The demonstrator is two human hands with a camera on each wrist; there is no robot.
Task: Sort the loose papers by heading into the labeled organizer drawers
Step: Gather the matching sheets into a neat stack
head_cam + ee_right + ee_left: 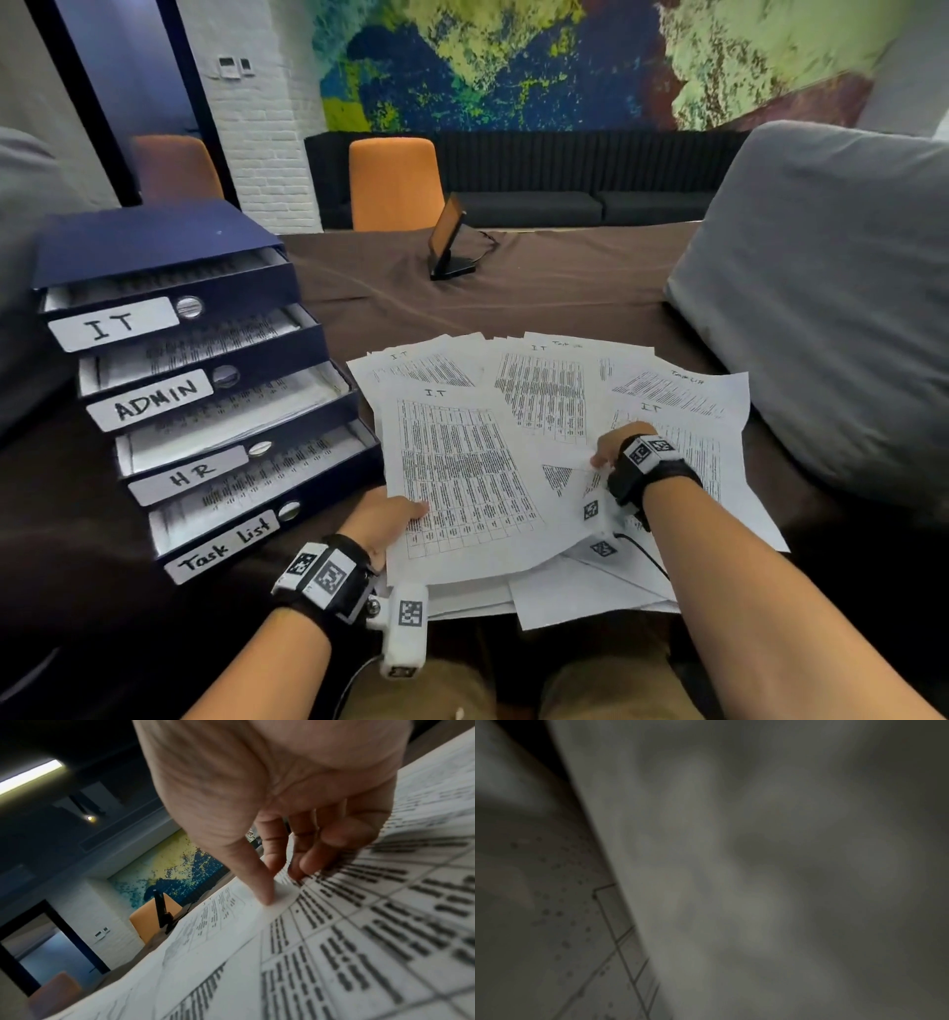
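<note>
- White "IT" sheet (462,478): your left hand (382,519) is pinching its left edge, thumb on top.
- Your right hand (619,447) is pinching another sheet (246,925) among the loose papers (544,390).

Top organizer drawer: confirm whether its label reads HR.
No, the top drawer carries the IT label; the HR label sits on the third drawer down.

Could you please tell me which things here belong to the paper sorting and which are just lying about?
Job: loose papers, IT sheet in left hand, right hand, labelled organizer drawers.
Lying about: small screen on stand, grey cushion, orange chair.
</note>
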